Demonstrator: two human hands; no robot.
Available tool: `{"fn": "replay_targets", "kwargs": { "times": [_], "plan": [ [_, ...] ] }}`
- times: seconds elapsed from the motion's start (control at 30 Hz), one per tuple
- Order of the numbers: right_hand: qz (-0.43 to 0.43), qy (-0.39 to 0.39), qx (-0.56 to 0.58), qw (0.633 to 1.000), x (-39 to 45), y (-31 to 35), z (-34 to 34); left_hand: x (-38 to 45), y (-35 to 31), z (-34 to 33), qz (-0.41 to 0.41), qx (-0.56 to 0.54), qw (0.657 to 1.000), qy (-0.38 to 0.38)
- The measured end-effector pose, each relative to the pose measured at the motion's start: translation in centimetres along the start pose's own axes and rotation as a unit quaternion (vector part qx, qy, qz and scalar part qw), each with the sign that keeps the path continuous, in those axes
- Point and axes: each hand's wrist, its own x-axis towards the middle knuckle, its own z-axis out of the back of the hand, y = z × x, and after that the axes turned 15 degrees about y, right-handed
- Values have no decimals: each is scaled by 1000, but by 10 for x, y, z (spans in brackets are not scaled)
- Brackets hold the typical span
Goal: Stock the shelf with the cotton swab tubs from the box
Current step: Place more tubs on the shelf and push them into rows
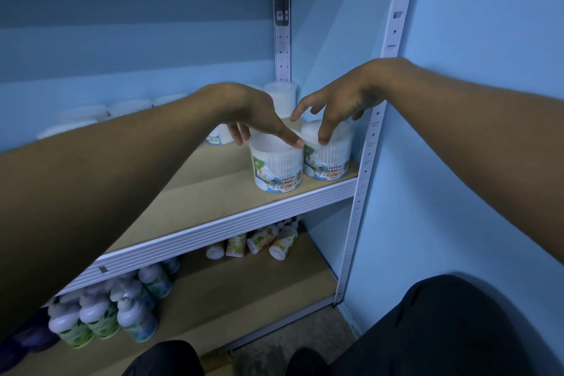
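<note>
Lower shelf (250,290): pump bottles (100,311) at the left, small bottles (262,243) lying at the far right. Upper shelf (213,189): a row of tubs (91,114) along the far wall, one tub (280,96) in the far right corner. Two cotton swab tubs stand touching at the near right edge. Left hand (253,113): fingers spread and relaxed, tips resting on the left tub (276,165) lid. Right hand (345,99): fingers spread, one fingertip touching the right tub (328,152) lid.

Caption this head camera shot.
Both hands rest fingertips on two cotton swab tubs on the shelf.
</note>
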Motion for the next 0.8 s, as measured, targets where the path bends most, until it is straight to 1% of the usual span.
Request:
{"fn": "replay_targets", "kwargs": {
  "times": [0.17,0.37,0.57,0.7,0.8],
  "plan": [
    [15,-24,23,999,3,2,6,-10,42,9,-7,-19,999,-35],
    [10,-81,-31,996,21,20,13,-21,96,16,30,-8,995,-98],
    [34,-109,-61,992,51,63,17,-25,149,19,66,-6,992,-106],
    [39,-123,-98,987,75,93,19,-20,184,23,91,56,982,-152],
    [43,-134,-108,984,94,114,20,-12,201,25,74,60,979,-179]
  ]
}}
